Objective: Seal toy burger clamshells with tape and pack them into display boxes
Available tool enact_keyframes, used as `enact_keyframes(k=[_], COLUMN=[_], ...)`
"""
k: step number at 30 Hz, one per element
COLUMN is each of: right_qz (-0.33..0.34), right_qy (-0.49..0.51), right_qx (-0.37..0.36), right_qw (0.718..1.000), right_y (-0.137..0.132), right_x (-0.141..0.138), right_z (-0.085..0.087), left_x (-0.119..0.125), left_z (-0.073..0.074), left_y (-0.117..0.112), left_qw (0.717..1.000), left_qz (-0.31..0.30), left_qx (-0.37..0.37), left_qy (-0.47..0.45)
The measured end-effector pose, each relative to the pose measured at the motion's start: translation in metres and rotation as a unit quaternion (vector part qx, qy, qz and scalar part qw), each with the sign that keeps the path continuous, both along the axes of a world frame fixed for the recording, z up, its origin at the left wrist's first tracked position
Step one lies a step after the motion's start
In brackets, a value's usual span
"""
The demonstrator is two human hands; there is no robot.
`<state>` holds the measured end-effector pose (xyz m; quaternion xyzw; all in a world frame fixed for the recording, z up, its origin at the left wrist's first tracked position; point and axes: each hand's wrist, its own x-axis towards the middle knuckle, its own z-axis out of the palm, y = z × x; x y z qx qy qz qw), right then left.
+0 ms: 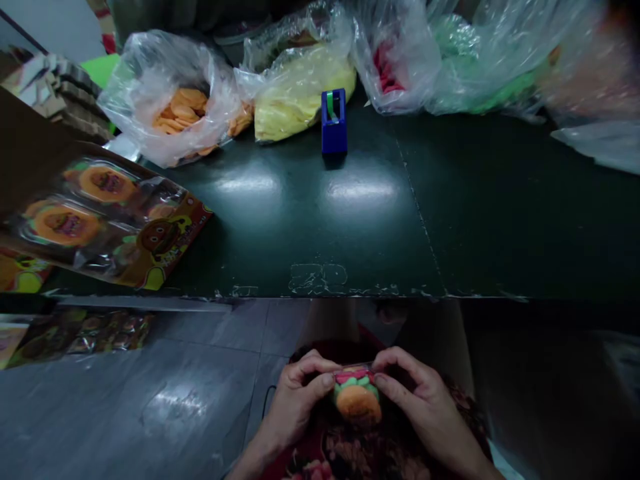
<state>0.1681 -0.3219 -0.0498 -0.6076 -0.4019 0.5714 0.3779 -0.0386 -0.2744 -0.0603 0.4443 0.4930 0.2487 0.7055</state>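
Note:
Over my lap, below the table edge, I hold a small toy burger [358,397] with an orange bun, a green frilly layer and a red layer. A clear wrapper or shell seems to cover it. My left hand [303,393] pinches its left upper edge between thumb and fingers. On the other side, my right hand [417,393] pinches the right upper edge the same way. The underside of the burger is hidden from me.
A display box [175,247] of packed burgers stands at the table's left. Along the back lie plastic bags of orange pieces [183,110], yellow pieces [287,110], red pieces [387,70] and green pieces [505,93]. A blue tape dispenser [334,137] stands on the dark green table [300,220].

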Motion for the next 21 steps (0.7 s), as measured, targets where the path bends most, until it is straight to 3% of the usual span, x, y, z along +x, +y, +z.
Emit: enact_keyframes(k=[6,9,15,21], right_qz=[0.053,0.074,0.090,0.088], right_qy=[0.037,0.029,0.010,-0.041], right_qx=[0.006,0.009,0.009,0.035], right_qw=[0.998,0.997,0.996,0.995], right_y=[0.011,0.016,0.018,0.014], right_x=[-0.007,-0.010,-0.017,-0.028], right_z=[-0.005,-0.006,-0.002,-0.007], left_x=[-0.001,0.006,0.010,0.004], left_z=[0.031,0.036,0.029,0.025], left_y=[0.031,0.042,0.042,0.032], left_qw=[0.970,0.957,0.964,0.971], left_qz=[-0.199,-0.246,-0.241,-0.202], left_qx=[0.114,0.116,0.059,0.078], left_qy=[0.078,0.095,0.097,0.097])
